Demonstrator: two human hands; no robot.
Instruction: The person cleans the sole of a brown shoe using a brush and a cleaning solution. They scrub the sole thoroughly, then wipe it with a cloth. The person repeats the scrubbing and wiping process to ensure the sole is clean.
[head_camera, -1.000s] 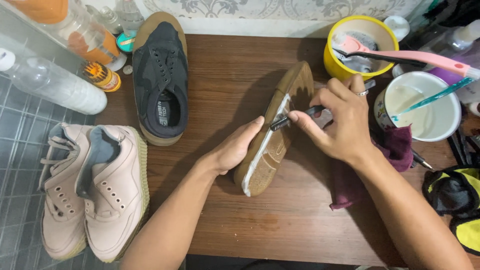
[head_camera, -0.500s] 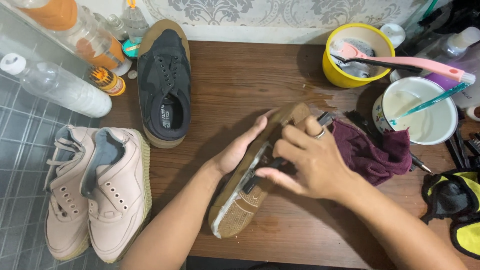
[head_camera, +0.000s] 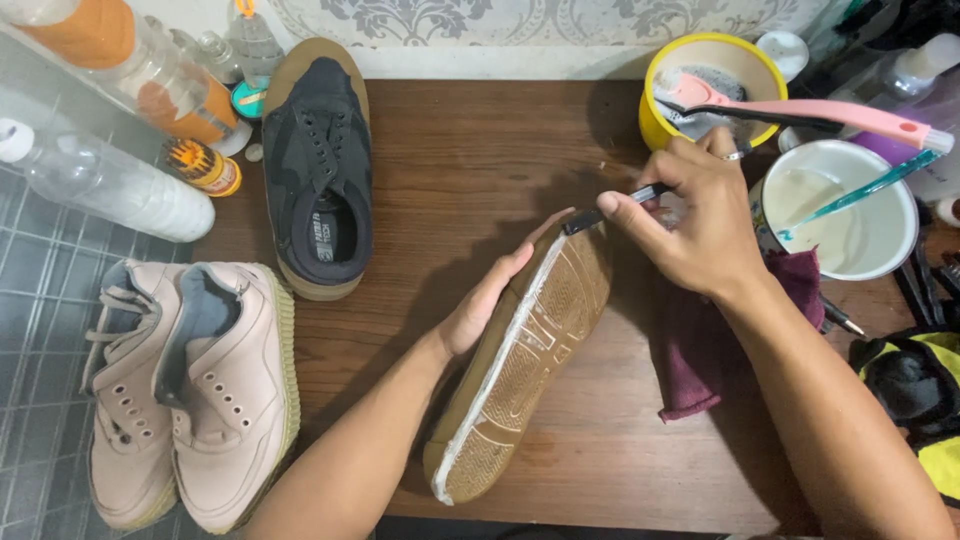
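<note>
Gripping the shoe (head_camera: 525, 375), left hand (head_camera: 490, 300); right hand (head_camera: 690, 215) pinches brush (head_camera: 612, 210) at its edge

Under my left hand (head_camera: 490, 300) the shoe's rubber sole (head_camera: 530, 350) looks ridged, gum-brown, wet-white along its edge. The wooden table (head_camera: 480, 160) is matt brown. At three o'clock lies soft maroon cloth (head_camera: 700, 350).

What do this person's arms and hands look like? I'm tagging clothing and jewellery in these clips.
Both forearms are bare, with no sleeves in view. The right hand wears a thin ring on one finger. The left hand shows no ring, glove or watch.
</note>
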